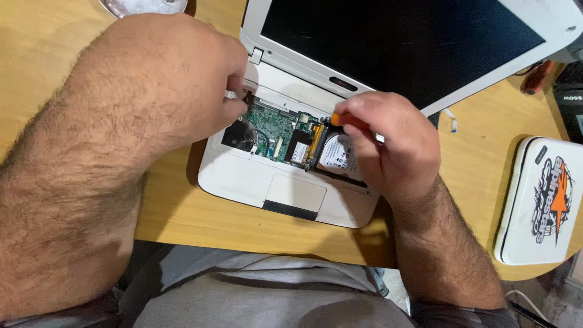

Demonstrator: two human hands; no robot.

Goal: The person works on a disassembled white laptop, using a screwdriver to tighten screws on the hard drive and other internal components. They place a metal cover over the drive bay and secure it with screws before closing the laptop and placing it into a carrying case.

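- The laptop point(291, 182) sat open near the front edge of the surface point(54, 42), keyboard cover off, with the board point(270, 124), fan point(240, 136) and drive point(339, 155) bare.
- Your left hand point(164, 79) was pinched narrow at the back left corner by the hinge, fingertips closed on a small white part I could not make out.
- Your right hand point(388, 143) was closed on a screwdriver point(336, 119); only its orange end showed, just above the drive.
- You were dealing with fragile stuff: the board looked thin and stiff, likely to crack if flexed, and the ribbon connectors would tear easily. Hold by the white plastic rim, not the green.
- The drive looked heavy for its size and smooth on top; grip its sides.
- The lid point(388, 42) leaned back behind both hands and closed off room there.
- A second white laptop point(537, 200), shut, lay well apart on the right, overhanging the edge.
- Free room lay to the left; the front edge was near your lap.
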